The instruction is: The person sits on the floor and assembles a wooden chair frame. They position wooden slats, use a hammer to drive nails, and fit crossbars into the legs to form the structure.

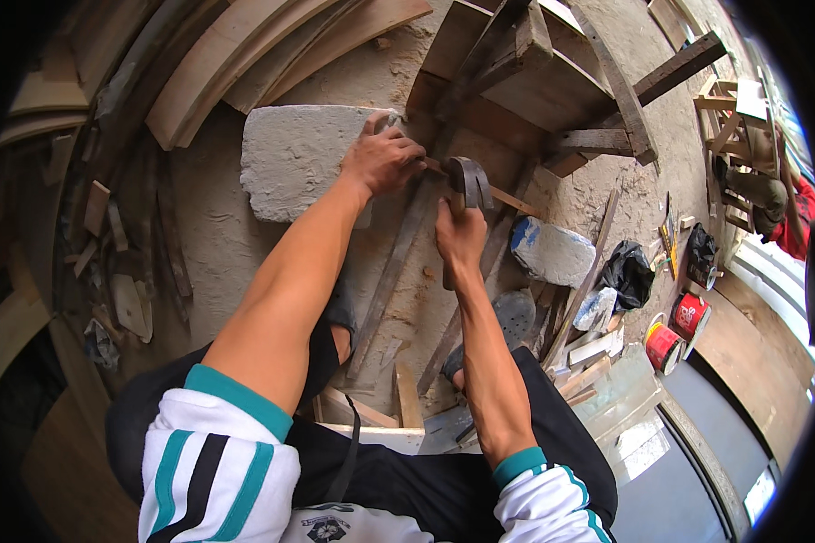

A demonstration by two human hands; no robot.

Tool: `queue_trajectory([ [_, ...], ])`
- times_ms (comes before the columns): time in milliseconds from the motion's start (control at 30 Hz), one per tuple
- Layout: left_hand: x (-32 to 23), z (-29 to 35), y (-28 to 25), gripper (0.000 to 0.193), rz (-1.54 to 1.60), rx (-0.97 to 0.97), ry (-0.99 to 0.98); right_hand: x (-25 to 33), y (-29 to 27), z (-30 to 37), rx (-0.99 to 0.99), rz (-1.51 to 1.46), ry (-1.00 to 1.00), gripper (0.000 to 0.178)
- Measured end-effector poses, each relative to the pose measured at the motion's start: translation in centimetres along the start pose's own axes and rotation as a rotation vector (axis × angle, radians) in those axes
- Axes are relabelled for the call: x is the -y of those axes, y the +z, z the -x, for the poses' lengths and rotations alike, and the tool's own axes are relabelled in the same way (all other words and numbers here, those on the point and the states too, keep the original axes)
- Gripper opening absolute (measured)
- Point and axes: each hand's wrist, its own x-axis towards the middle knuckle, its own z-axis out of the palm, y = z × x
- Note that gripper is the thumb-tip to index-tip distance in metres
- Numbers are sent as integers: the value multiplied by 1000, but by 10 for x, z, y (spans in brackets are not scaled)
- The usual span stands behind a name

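Note:
My right hand [462,233] grips a claw hammer [469,181] by its handle, with the dark metal head uppermost. To its left, my left hand [382,161] is closed at the right end of a rough whitish block [290,158]. Its fingers curl over whatever they hold, which I cannot make out. A thin wooden strip [514,201] runs from near the left fingertips, behind the hammer head, toward the right. Just beyond both hands lies a wooden piece of furniture [543,90] with its legs sticking out.
Curved boards [231,54] are stacked at the far left. On the right lie a white-and-blue lump [552,252], a black plastic bag [627,274] and red cans [664,348]. Long wooden bars [394,271] cross the dusty ground between my feet. Another person [792,217] is at the far right.

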Motion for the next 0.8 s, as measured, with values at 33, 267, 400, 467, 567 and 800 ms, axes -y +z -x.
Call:
queue_trajectory([
  [33, -2, 1, 0, 20, 1, 7, 0, 0, -2, 2, -51, -67, -64, 19],
  [267, -1, 0, -2, 20, -10, 19, -12, -12, 1, -6, -66, 58, -239, 20],
  [400, -7, -1, -3, 20, -19, 42, 0, -17, 3, -3, -64, 10, -168, 21],
  [467, -4, -3, -5, 20, 5, 32, -1, -13, 6, -6, -36, 63, -65, 24],
  [567, -4, -1, -7, 21, -6, 50, -21, 8, -4, -1, -34, 9, -63, 20],
  [800, -3, -4, -5, 20, -15, 28, -4, -5, 1, -2, -124, -92, -172, 23],
])
